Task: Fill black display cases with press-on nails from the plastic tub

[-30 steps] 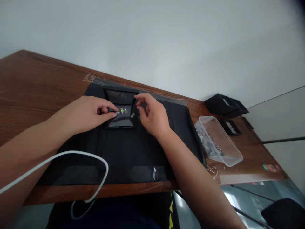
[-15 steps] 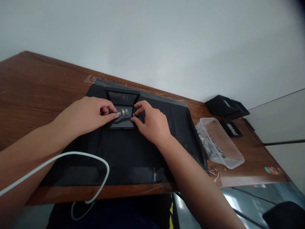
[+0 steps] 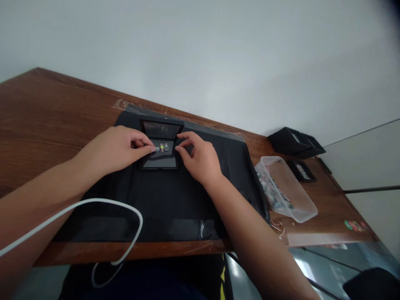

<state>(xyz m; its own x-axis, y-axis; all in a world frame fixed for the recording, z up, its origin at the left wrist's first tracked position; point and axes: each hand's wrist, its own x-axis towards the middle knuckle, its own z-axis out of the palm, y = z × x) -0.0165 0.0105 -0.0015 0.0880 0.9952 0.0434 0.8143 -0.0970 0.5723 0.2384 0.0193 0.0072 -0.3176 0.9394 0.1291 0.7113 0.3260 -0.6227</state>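
Note:
A small black case lies with its lid raised on the black mat. Inside it sit a pink and yellow-green piece and a clear piece side by side. At the case's left side my left hand pinches a small clear piece between thumb and forefinger. My right hand is at the right edge of the case, thumb and forefinger apart, and nothing shows between them.
To the right stands a clear plastic box beside a bag of small pieces. Black bins and a small black tray are behind it. A white cable crosses the front left.
A small piece seen at my right fingertips earlier no longer shows there, and the right thumb and forefinger sit slightly farther from the case. My left hand has hardly moved.

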